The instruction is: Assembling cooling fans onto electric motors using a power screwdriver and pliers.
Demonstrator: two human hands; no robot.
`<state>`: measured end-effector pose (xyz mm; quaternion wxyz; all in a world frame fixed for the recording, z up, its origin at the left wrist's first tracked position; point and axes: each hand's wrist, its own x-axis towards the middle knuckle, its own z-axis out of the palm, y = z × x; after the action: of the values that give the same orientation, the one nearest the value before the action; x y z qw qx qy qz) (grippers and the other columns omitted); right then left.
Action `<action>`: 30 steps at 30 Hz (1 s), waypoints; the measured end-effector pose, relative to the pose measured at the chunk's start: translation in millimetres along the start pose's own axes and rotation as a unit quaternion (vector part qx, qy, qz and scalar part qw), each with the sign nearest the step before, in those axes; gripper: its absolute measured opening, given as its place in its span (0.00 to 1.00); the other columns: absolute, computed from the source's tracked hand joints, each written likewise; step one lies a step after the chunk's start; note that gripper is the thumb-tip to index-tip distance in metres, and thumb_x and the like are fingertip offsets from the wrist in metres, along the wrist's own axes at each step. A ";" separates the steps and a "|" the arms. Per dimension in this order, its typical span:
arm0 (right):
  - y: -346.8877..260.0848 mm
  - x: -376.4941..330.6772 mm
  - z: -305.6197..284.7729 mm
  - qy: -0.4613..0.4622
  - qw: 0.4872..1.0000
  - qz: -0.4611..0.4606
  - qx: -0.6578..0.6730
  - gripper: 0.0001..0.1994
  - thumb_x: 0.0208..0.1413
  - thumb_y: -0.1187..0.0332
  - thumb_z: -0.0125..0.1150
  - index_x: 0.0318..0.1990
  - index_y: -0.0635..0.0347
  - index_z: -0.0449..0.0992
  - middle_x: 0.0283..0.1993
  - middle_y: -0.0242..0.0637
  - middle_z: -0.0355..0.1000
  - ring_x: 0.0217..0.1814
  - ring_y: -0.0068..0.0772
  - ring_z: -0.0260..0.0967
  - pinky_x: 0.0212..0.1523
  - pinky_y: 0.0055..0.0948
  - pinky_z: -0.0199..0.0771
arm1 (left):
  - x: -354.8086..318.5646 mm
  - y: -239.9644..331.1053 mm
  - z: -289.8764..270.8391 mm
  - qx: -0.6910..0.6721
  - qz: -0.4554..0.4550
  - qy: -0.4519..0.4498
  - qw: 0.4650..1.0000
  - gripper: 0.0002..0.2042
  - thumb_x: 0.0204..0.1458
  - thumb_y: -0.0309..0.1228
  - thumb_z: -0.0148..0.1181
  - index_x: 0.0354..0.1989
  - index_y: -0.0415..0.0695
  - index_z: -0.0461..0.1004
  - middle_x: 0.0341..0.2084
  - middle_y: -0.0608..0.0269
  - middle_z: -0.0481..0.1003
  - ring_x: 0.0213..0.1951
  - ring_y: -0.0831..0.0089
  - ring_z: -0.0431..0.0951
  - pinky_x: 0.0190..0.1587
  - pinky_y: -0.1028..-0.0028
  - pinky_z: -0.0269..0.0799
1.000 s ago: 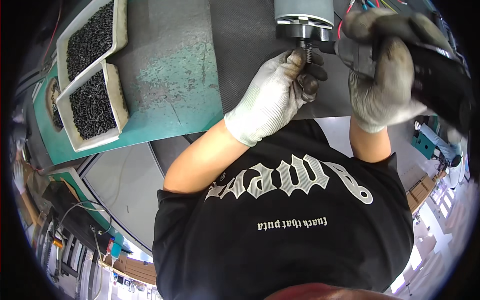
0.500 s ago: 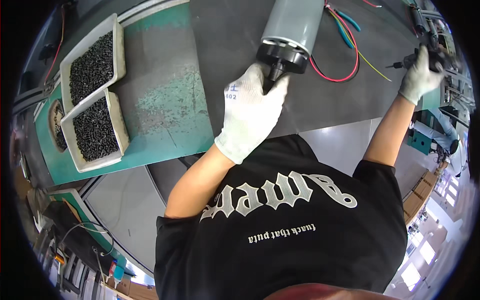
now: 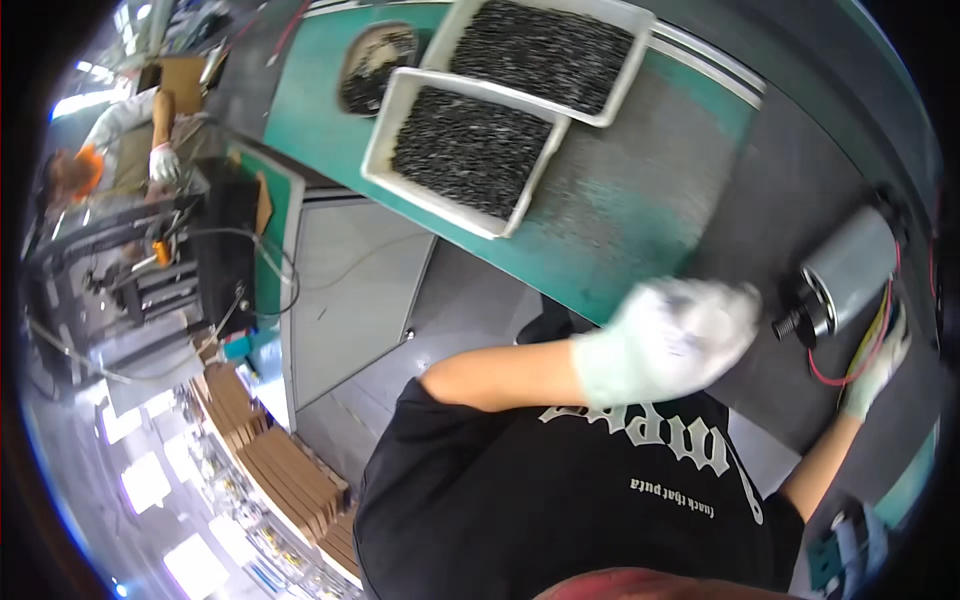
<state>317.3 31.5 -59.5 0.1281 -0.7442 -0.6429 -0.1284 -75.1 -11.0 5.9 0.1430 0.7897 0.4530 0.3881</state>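
A grey cylindrical motor (image 3: 851,268) lies on the dark bench mat at the right, its black end with a threaded shaft pointing toward me. Red, yellow and black wires (image 3: 868,352) trail from it. My right hand (image 3: 876,372), in a white glove, rests beside these wires with its fingers stretched out. My left hand (image 3: 672,338), also gloved, hovers near the bench's front edge, left of the motor and apart from it. Motion smears its fingers, so whether it holds anything cannot be seen.
Two white trays (image 3: 378,163) of small black parts stand on the green bench top (image 3: 600,265), with a round container (image 3: 350,75) beside them. Stacked cardboard (image 3: 290,485) lies at lower left. A co-worker's gloved hand (image 3: 164,164) shows at far left.
My view has swung left. My left hand has let go of the motor's shaft end and moved away. My right hand has left a dark tool at the far right and come to the motor's wires.
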 end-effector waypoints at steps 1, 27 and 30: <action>-6.9 4.7 -7.4 -0.008 0.992 0.084 0.093 0.21 0.66 0.68 0.46 0.61 0.74 0.63 0.66 0.51 0.60 0.64 0.43 0.63 0.67 0.37 0.58 | 2.6 -28.3 -37.3 0.112 0.060 0.014 0.992 0.06 0.48 0.25 0.58 0.35 0.40 0.75 0.28 0.59 0.73 0.31 0.63 0.77 0.28 0.66 0.73; -39.5 -7.9 -20.5 0.029 0.768 0.261 0.584 0.18 0.66 0.64 0.50 0.57 0.68 0.68 0.51 0.36 0.71 0.54 0.23 0.66 0.57 0.24 0.63 | 34.7 -330.3 -259.1 0.318 -0.340 0.136 0.875 0.09 0.52 0.30 0.61 0.36 0.39 0.79 0.29 0.52 0.80 0.34 0.60 0.81 0.40 0.68 0.75; -48.9 -5.5 -27.2 0.042 0.766 0.238 0.595 0.19 0.66 0.64 0.51 0.58 0.68 0.67 0.52 0.36 0.71 0.54 0.24 0.67 0.57 0.25 0.62 | 18.1 -324.4 -269.5 0.036 -0.421 0.221 0.879 0.08 0.55 0.29 0.59 0.39 0.37 0.77 0.29 0.57 0.80 0.29 0.70 0.78 0.34 0.75 0.72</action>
<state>267.4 23.5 -34.8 0.5984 -0.6416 -0.3869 0.2838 -466.1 148.0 4.6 0.1604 0.4230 0.7765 0.4386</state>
